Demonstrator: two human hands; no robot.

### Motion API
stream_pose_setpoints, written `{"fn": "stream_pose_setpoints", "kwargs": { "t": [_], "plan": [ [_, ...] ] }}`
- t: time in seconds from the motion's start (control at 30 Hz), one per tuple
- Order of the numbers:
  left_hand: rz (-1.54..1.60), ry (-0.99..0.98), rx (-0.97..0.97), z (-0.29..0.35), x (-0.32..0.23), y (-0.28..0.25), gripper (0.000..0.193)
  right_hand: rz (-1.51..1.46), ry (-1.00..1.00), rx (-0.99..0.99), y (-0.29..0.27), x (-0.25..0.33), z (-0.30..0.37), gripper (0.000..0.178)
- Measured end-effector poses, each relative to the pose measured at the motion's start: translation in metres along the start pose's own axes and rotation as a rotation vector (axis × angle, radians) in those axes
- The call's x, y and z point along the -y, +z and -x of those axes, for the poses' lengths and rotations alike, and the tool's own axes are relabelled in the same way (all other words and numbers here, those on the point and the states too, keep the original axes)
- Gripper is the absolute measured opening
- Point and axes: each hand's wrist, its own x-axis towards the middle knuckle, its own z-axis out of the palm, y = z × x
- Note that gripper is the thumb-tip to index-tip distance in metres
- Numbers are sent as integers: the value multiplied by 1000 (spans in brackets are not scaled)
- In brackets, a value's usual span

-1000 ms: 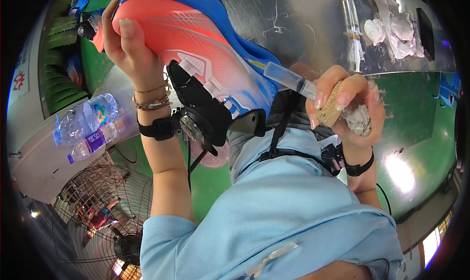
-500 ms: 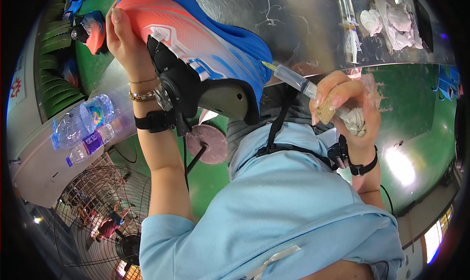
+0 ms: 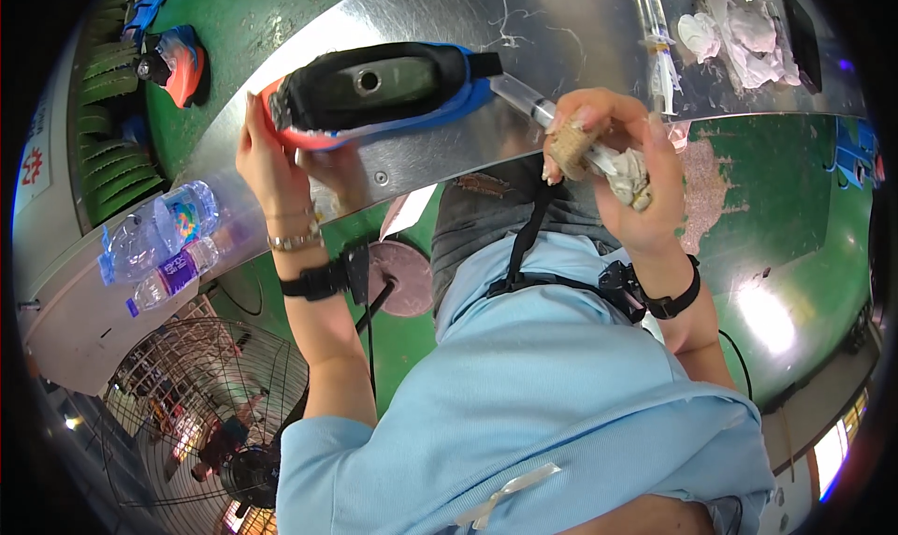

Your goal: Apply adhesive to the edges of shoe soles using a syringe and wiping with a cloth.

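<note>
A blue and red-orange sports shoe (image 3: 440, 105) sits upright on the shiny metal table, its black collar facing up. Inside it is a dark green shoe last (image 3: 398, 84) with a round hole on top. My left hand (image 3: 271, 170) grips the red toe end, fingers wrapped round it. In my right hand (image 3: 645, 175) is a clear syringe (image 3: 522, 99), its front end close to the shoe's heel; its tip is hard to make out. That hand also holds a tan, rough block (image 3: 572, 148) and a crumpled whitish wad (image 3: 623, 172).
A second syringe (image 3: 658, 53) lies on the metal table (image 3: 430, 11), near crumpled white tissue (image 3: 744, 35) and a flat black object (image 3: 802, 44). Plastic bottles (image 3: 178, 271) stand at left, above a wire fan (image 3: 206, 413). Another shoe (image 3: 182, 65) is on a rack at far left.
The shoe has come down and turned from its side, held raised, to upright on the table. My left hand has lowered with it; the right hand and syringe have shifted slightly left and up.
</note>
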Motion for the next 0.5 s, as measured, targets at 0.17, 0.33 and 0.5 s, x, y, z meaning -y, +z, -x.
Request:
{"fn": "stream_pose_setpoints", "kwargs": {
  "t": [0.17,0.33,0.5],
  "plan": [
    [12,-189,-8,60,-3,-43,30,-6,9,-49,8,-6,-2,47],
    [-65,-370,77,106,-9,-68,30,-10,-10,-49,10,-11,-6,47],
    [67,-523,372,135,4,-74,32,-6,48,-98,17,-10,-7,47]
  ]
}}
